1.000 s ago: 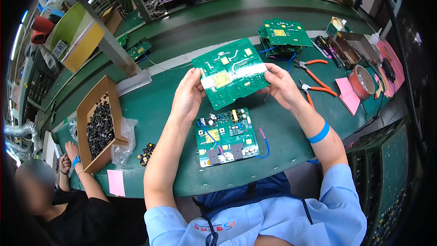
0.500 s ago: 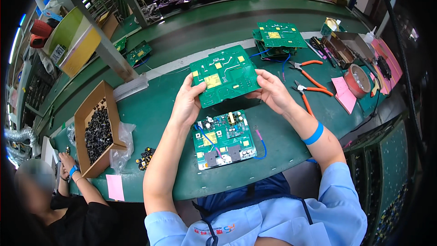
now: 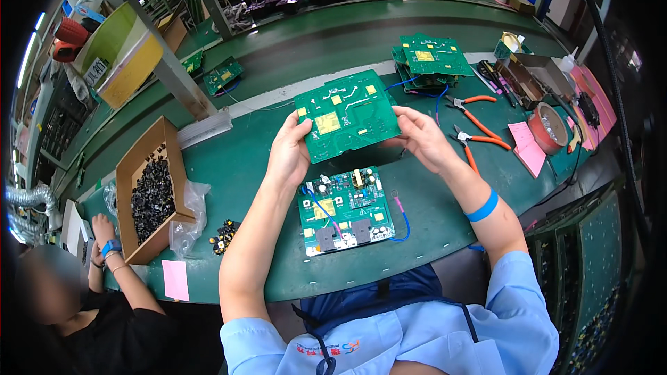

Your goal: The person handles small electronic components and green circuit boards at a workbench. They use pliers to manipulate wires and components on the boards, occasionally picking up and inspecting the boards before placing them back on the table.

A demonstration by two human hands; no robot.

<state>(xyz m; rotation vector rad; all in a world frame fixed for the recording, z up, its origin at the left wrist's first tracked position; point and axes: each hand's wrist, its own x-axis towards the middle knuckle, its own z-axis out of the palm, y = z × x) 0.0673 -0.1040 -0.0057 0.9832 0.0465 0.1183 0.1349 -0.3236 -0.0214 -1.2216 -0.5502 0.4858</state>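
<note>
Between my two hands a green circuit board (image 3: 351,121) is held up above the bench, its solder side with yellow patches facing me. My left hand (image 3: 290,149) grips its left edge, thumb on top. My right hand (image 3: 424,140) pinches its right edge; some of those fingers are hidden beneath. Below it, a second circuit board (image 3: 363,217) lies component side up on the green mat, with blue wires ending in pink sleeves. Past my right hand, a stack of circuit boards (image 3: 432,55) rests at the back.
Orange-handled pliers (image 3: 490,140) and cutters (image 3: 479,112) lie at right, near pink paper slips (image 3: 526,149) and a round tub (image 3: 547,127). A cardboard box (image 3: 154,198) of small black parts stands left, with loose parts (image 3: 225,236) beside it. A co-worker (image 3: 104,292) sits at far left.
The held board stays in both hands, nearly still. The whole view has shifted slightly rightward. At far left, the co-worker's hand has moved up.
</note>
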